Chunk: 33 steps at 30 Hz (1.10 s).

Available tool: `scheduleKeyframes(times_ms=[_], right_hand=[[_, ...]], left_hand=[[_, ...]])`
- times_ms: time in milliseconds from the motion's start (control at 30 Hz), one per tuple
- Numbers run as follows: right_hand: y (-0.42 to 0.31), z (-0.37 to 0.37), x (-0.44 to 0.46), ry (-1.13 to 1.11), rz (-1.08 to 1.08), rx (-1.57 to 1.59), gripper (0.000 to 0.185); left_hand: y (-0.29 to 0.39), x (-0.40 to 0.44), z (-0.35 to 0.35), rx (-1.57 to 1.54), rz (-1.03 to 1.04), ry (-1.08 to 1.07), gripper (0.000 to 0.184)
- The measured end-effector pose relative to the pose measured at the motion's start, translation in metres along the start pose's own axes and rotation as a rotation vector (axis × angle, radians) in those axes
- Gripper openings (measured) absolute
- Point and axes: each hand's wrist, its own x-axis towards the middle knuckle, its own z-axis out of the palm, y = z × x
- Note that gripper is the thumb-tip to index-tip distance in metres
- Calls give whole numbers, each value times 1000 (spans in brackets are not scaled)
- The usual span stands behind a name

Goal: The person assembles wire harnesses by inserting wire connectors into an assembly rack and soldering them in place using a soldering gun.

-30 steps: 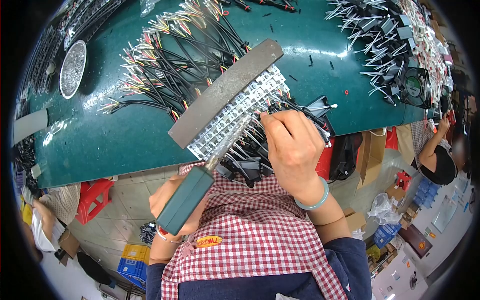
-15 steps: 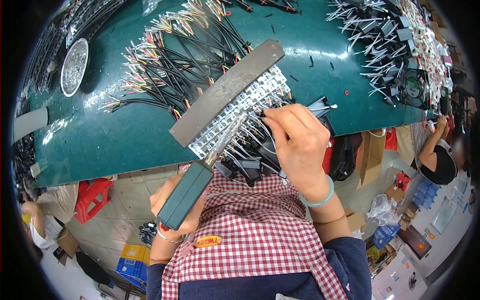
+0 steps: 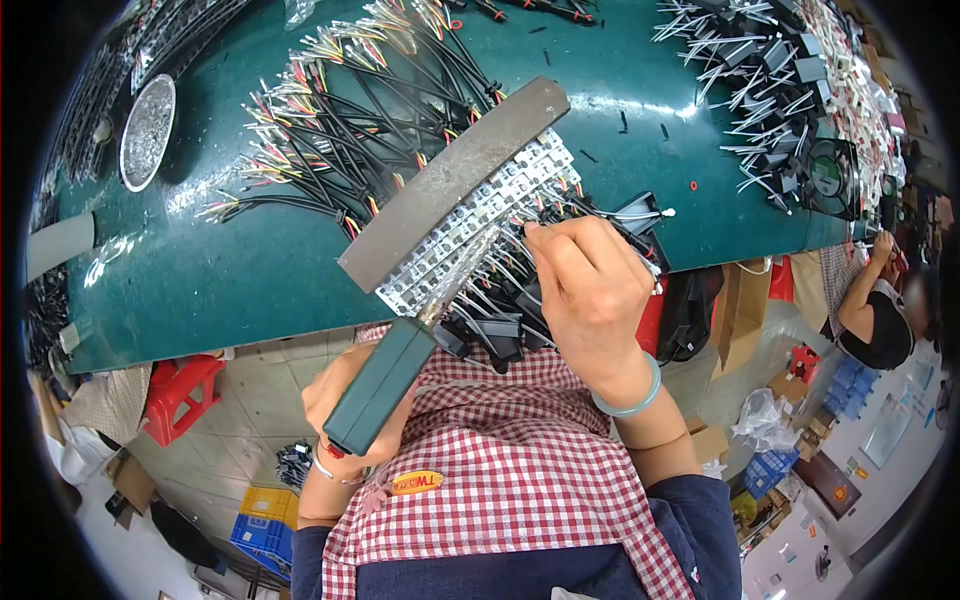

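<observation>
My left hand (image 3: 358, 405) is wrapped round the green handle of a soldering iron (image 3: 385, 380). The iron's metal shaft reaches up over a panel of small white circuit boards (image 3: 480, 215), its end close to my right fingertips. My right hand (image 3: 595, 290) is closed in a pinch on a thin wire at the panel's lower edge; the wire's end is partly hidden by the fingers. White wires and black plastic housings (image 3: 500, 335) hang along that edge. A long dark metal bar (image 3: 455, 180) lies across the panel's upper side.
Bundles of black cables (image 3: 330, 150) with stripped coloured ends lie beyond the bar on the green table (image 3: 640, 90). A round dish (image 3: 148, 135) stands left. Black housings with white wires (image 3: 770, 100) and a small fan (image 3: 832, 177) are at right. Another person (image 3: 880, 310) sits far right.
The soldering iron and my left hand have shifted slightly right. My right hand has moved a little down and left, still pinched at the panel's edge. The panel and bar look unmoved.
</observation>
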Motion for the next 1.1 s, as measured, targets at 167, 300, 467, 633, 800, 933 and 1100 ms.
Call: scheduleKeyframes(times_ms=[167, 300, 467, 633, 800, 933, 1100], right_hand=[[1, 0, -1, -4, -20, -18, 16], [1, 2, -2, 6, -32, -29, 15], [1, 0, -3, -17, -22, -31, 16], [0, 0, -2, -17, -23, -36, 16], [0, 1, -3, -9, -22, -28, 16], [0, 0, -3, -21, -23, -33, 17], [-2, 0, -2, -19, -9, -49, 17]], left_hand=[[2, 2, 2, 2, -13, -17, 30], [3, 1, 1, -31, -31, -26, 26], [4, 0, 3, -31, -28, -10, 24], [3, -1, 4, -52, -28, -2, 23], [3, -2, 4, -48, -17, 9, 25], [8, -11, 0, 30, -48, 82, 23], [6, -19, -1, 158, -25, 88, 25]])
